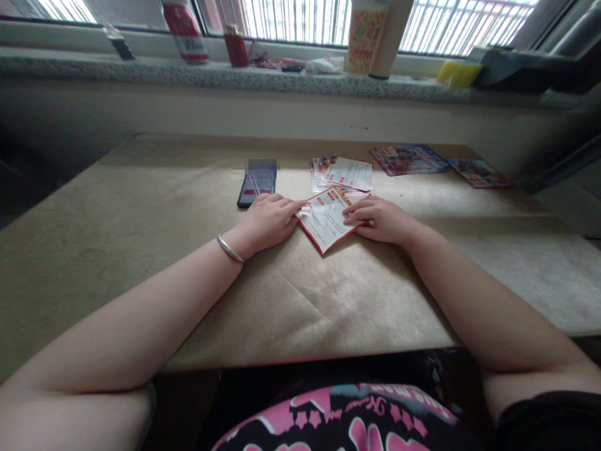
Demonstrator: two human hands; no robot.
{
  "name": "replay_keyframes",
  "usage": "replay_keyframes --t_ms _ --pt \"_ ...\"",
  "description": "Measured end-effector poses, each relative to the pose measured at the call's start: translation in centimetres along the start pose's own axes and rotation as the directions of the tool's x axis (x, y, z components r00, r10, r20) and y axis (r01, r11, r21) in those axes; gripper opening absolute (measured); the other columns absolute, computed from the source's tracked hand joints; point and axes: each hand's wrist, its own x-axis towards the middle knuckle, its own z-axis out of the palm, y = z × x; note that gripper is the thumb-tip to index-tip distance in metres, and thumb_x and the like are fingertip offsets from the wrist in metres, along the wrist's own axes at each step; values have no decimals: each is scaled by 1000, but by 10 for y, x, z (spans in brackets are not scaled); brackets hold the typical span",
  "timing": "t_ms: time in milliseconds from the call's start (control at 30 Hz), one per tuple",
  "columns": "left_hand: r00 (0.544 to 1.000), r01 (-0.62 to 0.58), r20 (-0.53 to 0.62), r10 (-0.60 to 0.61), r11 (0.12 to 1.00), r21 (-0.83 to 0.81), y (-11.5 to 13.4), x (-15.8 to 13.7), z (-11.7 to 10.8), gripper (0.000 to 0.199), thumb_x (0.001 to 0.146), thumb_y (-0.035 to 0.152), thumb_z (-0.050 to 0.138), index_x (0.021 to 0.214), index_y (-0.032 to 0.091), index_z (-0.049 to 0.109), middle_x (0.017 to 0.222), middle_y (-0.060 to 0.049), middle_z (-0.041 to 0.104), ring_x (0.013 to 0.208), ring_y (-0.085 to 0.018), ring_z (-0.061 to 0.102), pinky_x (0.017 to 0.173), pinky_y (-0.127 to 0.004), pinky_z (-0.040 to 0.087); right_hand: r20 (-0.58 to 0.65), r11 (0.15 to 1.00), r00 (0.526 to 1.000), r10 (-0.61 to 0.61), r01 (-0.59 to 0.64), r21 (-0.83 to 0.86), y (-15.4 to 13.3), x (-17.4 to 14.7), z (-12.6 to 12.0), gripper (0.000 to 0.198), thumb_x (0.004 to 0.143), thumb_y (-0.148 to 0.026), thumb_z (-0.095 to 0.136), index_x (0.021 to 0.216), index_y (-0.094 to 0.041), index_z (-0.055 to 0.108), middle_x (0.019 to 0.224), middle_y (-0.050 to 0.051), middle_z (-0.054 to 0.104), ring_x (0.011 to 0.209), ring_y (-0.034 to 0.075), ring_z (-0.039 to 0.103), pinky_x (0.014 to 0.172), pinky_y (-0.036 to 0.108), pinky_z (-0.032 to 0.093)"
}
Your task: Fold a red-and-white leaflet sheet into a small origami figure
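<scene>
A white printed card (327,219) with a red edge lies tilted, one corner toward me, glare on its surface. At its left corner my left hand (270,219), with a silver bangle at the wrist, pinches the edge with its fingertips. My right hand (382,218) grips the right side, some fingers over the printed face and the rest at the edge. Just beyond the card is a loose pile of similar white cards (350,172), partly overlapped by it. A dark phone (258,181) lies beside my left hand, its screen partly blurred out.
Colourful cards (413,160) lie at the table's back right, with more colourful cards (481,172) beside them. A beige cover (141,250) spreads over the table. On the window sill (282,78) stand a red-and-white can (185,31), a patterned cup (364,37) and a yellow object (457,74).
</scene>
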Motion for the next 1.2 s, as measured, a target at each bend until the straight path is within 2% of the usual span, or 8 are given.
replay_keyframes --t_ms 133,367,500,633,767,900,1000,1200 --pt "999 -42 -16 42 999 21 -2 0 1 38 97 32 40 121 23 69 114 -7 72 103 -26 63 90 -42 41 64 981 996 58 -45 -187 -7 -1 -12 14 81 -25 62 83 -23 76 95 6 74 89 22 68 81 35 50" --pt "998 21 -62 -18 998 57 -3 1 4 31 95 32 48 109 24 75 100 -9 72 96 -27 62 84 -42 40 122 915 974 192 -133 -380 -16 -5 -25 16 83 -27 61 81 -25 77 90 2 74 85 20 65 67 30 42" --pt "995 70 -70 -66 996 56 -5 6 6 30 96 37 50 94 23 77 92 -9 72 92 -26 61 81 -40 39 111 910 957 267 -212 -356 -13 -5 -25 16 83 -28 61 80 -26 77 92 1 75 88 20 65 65 29 41" --pt "994 96 -58 -91 991 89 -7 11 6 28 95 36 55 86 20 75 91 -9 72 92 -26 61 79 -40 38 96 939 950 297 -272 -211 -2 -6 -23 16 83 -30 62 77 -23 74 87 3 74 81 18 64 69 30 43" --pt "993 113 -38 -111 992 63 -7 9 4 28 95 35 54 86 18 75 91 -8 72 89 -25 61 79 -39 38 69 930 935 349 -336 -148 5 -4 -17 19 84 -31 60 71 -21 70 78 5 71 79 20 61 70 32 42" --pt "991 132 -33 -130 989 65 -4 6 3 30 96 34 51 86 16 73 90 -10 71 89 -25 61 79 -39 39 30 893 902 430 -420 -159 0 1 -9 22 84 -32 59 67 -21 66 73 5 67 72 19 57 66 31 39" --pt "988 153 -26 -151 986 70 -2 7 4 34 97 38 48 87 16 71 92 -11 70 89 -26 59 77 -39 39 34 865 876 481 -468 -182 -4 5 -5 29 85 -41 60 64 -20 63 72 6 66 70 18 55 63 31 37" --pt "978 210 -42 -206 970 127 2 8 4 31 93 42 53 84 17 69 100 -12 65 98 -29 54 78 -40 39 57 721 723 689 -675 -157 -10 7 -7 36 81 -53 65 64 -21 62 68 3 66 63 16 54 56 30 33"
